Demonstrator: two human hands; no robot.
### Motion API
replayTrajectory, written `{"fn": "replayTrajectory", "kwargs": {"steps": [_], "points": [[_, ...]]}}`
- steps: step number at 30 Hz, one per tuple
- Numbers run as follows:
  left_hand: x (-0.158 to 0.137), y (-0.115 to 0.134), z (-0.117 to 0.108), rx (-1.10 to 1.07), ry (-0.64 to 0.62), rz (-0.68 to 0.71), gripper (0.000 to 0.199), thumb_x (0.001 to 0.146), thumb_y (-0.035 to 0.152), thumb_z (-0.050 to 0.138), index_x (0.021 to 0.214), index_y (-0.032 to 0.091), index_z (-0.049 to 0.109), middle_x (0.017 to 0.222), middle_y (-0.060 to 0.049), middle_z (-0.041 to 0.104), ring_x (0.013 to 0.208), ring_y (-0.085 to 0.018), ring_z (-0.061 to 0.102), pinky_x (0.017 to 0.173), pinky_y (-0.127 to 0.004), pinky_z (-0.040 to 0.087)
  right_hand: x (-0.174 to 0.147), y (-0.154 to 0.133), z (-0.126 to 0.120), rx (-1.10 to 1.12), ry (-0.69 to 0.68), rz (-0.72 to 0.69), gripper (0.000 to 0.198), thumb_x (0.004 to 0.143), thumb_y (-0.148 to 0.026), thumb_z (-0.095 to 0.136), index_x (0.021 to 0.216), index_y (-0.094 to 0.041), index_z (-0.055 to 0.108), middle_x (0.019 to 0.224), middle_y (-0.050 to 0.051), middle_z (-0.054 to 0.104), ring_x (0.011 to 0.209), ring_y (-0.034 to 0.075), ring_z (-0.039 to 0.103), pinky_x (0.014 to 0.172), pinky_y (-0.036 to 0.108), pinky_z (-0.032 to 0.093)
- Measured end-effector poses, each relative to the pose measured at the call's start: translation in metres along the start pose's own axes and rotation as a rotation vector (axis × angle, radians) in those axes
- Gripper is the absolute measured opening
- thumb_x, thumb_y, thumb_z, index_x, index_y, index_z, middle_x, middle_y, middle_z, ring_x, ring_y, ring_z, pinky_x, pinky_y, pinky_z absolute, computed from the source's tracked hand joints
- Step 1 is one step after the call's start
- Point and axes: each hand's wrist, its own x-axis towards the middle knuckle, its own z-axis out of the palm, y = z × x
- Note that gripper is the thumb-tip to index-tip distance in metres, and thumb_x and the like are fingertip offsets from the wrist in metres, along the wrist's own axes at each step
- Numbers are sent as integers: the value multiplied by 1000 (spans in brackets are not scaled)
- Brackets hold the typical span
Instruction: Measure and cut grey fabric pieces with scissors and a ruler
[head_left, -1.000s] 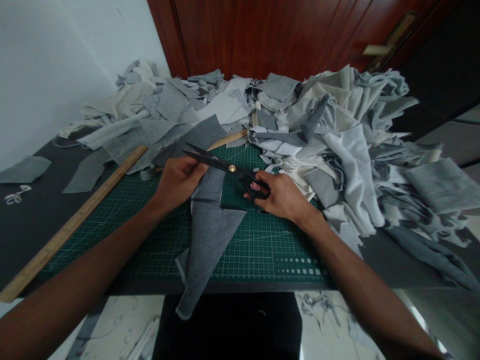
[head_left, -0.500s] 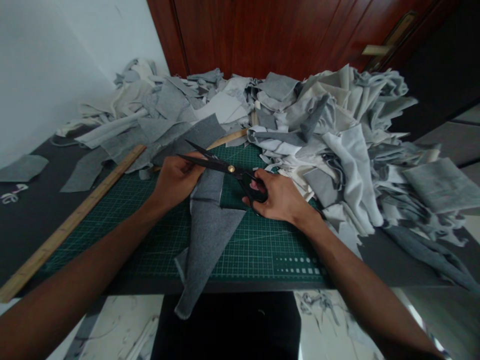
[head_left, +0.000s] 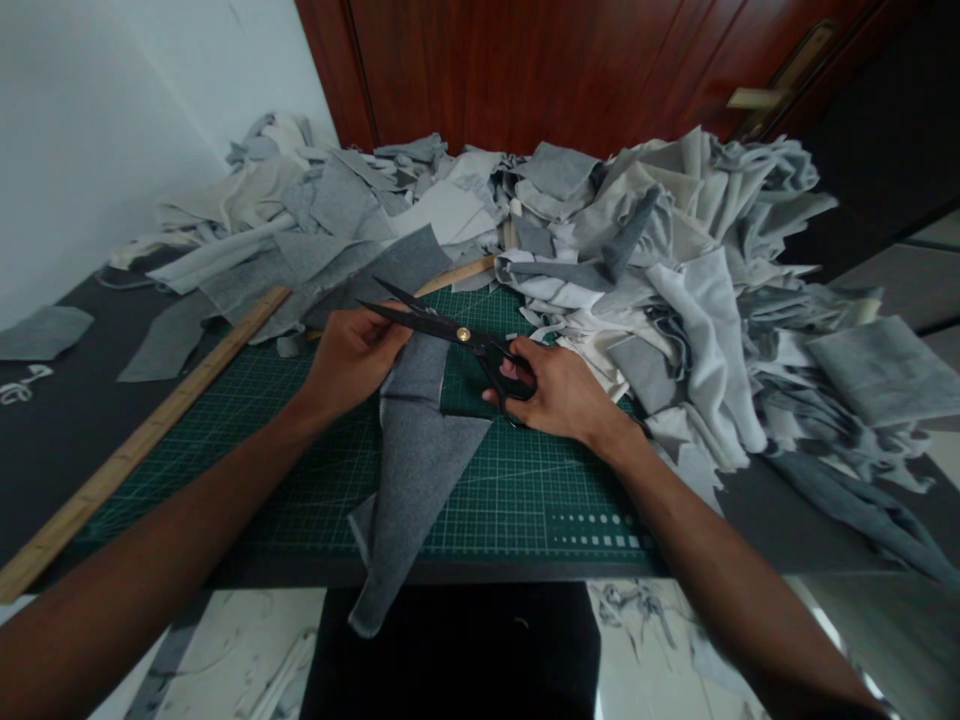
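Compared with a second ago, we see the scissors at centre with blades spread slightly wider; the cloth lies much as before, from centre down past the surface edge. Our left grip pinches the cloth's upper end, our right grip is wrapped round the scissors' handles. On the mat we make out printed grid lines (the ruler's marks, left of frame, are too small to read).

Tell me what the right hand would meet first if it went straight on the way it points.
Probably the grey cloth in the left hand: the right hand points that way with the scissors, blades open. The left hand is close too, and depth is unclear.
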Motion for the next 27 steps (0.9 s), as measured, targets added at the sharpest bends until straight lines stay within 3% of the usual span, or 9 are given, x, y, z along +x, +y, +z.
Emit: {"fn": "replayTrajectory", "kwargs": {"steps": [9,22,27], "points": [[0,1,0,21,-8,-10,11,86,13,67,80,17,75,67,5,69,58,-9,55,52,-21,39,0,2,1,-8,2,-8,29,88,-43,73,94,-21,55,74,0,62,59,15,50,58,28,27],[0,0,1,28,-12,22,11,87,17,66,78,16,74,71,2,73,57,-8,58,55,-18,45,0,3,1,-1,23,-34,27,88,-38,75,93,-20,55,72,0,59,61,15,51,59,28,26],[0,3,1,69,9,-44,11,86,18,67,78,16,75,63,3,67,54,-9,53,47,-18,37,0,4,2,9,24,-30,26,88,-35,76,91,-20,55,71,-1,58,60,14,50,59,27,27]]}}
